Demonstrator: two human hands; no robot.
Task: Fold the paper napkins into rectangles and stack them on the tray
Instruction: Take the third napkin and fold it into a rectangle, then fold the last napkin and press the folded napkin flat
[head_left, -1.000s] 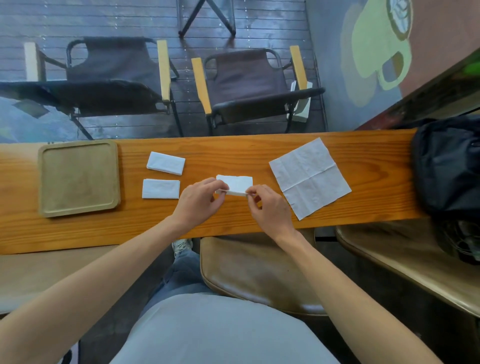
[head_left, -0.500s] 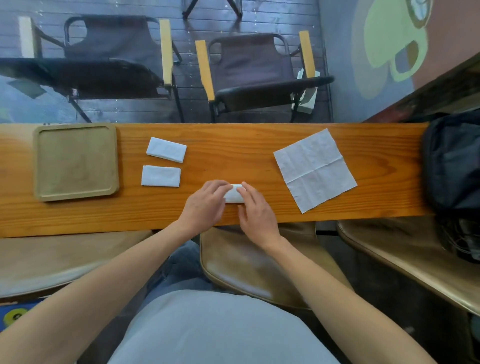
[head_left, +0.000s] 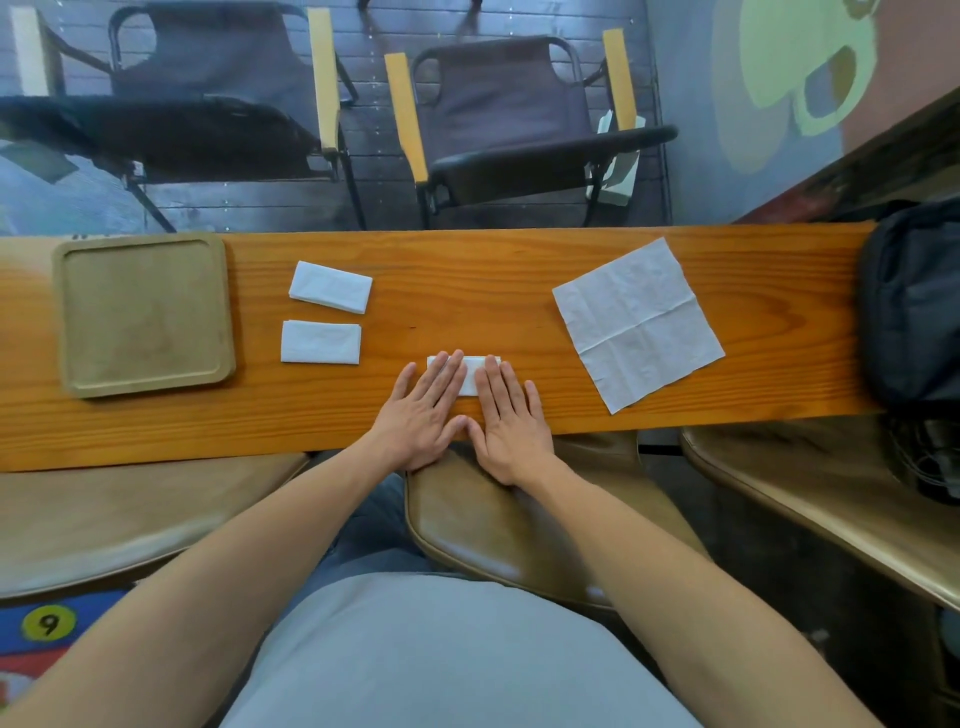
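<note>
A small folded white napkin (head_left: 471, 375) lies on the wooden counter (head_left: 467, 280), mostly covered by my hands. My left hand (head_left: 428, 410) and my right hand (head_left: 511, 415) lie flat side by side on it, fingers stretched out and pressing down. Two folded napkin rectangles rest to the left, one farther back (head_left: 331, 287) and one nearer (head_left: 320, 342). An unfolded square napkin (head_left: 638, 323) with crease lines lies to the right. The tan square tray (head_left: 67, 317) sits at the left end and holds nothing.
A black bag (head_left: 914, 306) sits on the counter's right end. Brown padded stools (head_left: 498, 519) stand under the near edge. Two folding chairs (head_left: 509, 114) stand beyond the counter on the dark floor.
My hands lowered the folded napkin from just above the counter onto it, then flattened from pinching fingers to open palms pressing it down.
</note>
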